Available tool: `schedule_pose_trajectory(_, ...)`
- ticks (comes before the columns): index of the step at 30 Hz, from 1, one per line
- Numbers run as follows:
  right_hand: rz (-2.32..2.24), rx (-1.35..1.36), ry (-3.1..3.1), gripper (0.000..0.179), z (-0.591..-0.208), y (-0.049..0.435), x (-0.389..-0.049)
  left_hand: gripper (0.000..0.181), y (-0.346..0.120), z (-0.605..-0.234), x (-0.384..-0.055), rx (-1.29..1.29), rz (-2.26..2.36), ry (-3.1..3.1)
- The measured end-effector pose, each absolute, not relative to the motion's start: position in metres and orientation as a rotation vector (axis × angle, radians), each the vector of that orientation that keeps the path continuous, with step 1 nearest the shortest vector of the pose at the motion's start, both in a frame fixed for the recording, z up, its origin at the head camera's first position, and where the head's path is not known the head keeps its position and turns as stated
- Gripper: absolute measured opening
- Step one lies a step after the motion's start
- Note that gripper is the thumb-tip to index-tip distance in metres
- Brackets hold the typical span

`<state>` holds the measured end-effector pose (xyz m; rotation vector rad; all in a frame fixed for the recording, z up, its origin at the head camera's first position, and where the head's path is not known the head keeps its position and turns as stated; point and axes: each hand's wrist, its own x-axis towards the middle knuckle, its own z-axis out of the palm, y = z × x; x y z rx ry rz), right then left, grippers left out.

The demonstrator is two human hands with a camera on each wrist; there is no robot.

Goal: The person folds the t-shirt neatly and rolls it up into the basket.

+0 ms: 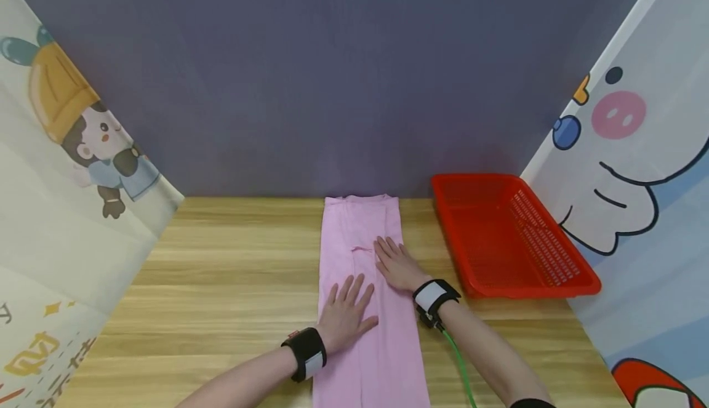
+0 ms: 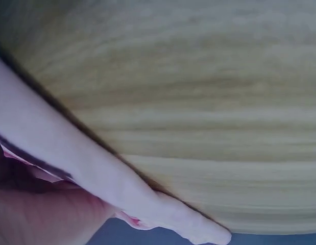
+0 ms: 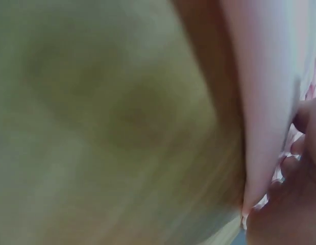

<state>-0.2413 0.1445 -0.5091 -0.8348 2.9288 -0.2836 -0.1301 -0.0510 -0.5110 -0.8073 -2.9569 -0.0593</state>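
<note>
A long pink garment [image 1: 396, 365], folded into a narrow strip, lies flat on the wooden table in the head view. Its exact kind cannot be told; a small crease or slit shows near its upper middle. My left hand [image 1: 343, 319] rests on the strip's left part, fingers straight and spread, thumb pointing right. Farther up, my right hand [image 1: 400, 266] lies along the right edge with straight fingers touching the cloth. In the left wrist view the cloth's folded edge [image 2: 106, 173] runs beside the hand [image 2: 45, 217]. The right wrist view shows the cloth [image 3: 265, 102] beside the fingers, somewhat blurred.
A red plastic basket [image 1: 454, 236] with slotted sides stands on the table right of the garment. The wooden table [image 1: 244, 260] meets a dark grey panel [image 1: 354, 88] at the back. Cartoon-printed sheets flank both sides. A green cable [image 1: 462, 365] trails from the right wrist strap.
</note>
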Motion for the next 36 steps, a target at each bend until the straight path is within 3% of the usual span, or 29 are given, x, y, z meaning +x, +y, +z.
schedule_pose_trajectory(8,-0.258,-0.981,2.994,0.05,-0.517,0.15,-0.202,0.047,-0.073,-0.516,-0.136,-0.994,-0.535,-2.928)
schedule_pose_trajectory(18,-0.36,-0.965,2.841,0.056,-0.511,0.157,-0.167,0.059,-0.092,-0.515,-0.146,-1.075,-0.907,-2.888)
schedule_pose_trajectory(23,-0.429,-0.999,2.796,0.056,-0.507,0.161,-0.154,0.054,-0.091,-0.515,-0.147,-1.007,-0.885,-2.811)
schedule_pose_trajectory(27,-0.48,-1.041,2.793,0.055,-0.508,0.163,-0.145,0.037,-0.091,-0.513,-0.141,-0.969,-0.726,-2.711)
schedule_pose_trajectory(31,-0.548,-1.139,2.877,0.042,-0.511,0.167,-0.137,0.02,-0.095,-0.509,-0.134,-1.019,-0.608,-2.661)
schedule_pose_trajectory(36,-0.624,-1.318,2.894,0.019,-0.509,0.177,-0.127,0.009,-0.108,-0.501,-0.124,-1.283,-0.583,-2.708)
